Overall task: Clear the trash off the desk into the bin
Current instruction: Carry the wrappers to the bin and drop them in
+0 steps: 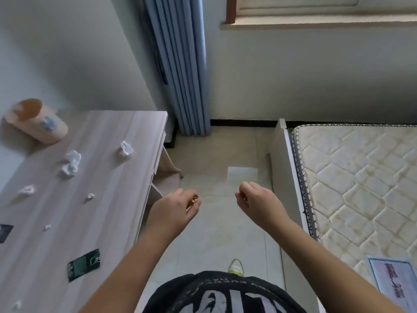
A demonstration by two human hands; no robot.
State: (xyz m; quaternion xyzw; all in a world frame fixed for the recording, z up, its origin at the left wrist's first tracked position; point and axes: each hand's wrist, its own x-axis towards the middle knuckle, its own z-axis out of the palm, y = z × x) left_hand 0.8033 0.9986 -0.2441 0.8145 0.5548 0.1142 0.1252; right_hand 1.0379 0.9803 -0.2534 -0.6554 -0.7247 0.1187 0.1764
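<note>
Left hand (178, 207): curled over the floor (216, 222) just past the desk (126, 177) edge, pinching a small gold-coloured scrap (193, 201), mostly hidden by the fingers. Right hand (255, 199): loosely fisted; contents, if any, cannot be told. Desk: crumpled white paper wads (71, 163), (126, 148), smaller bits, blurred; dark green wrapper (83, 264); a black item (5, 232) cut off at the left edge. Peach bin (36, 120): on its side at the desk's far left corner. Mattress (361, 177): right, partly out of frame.
</note>
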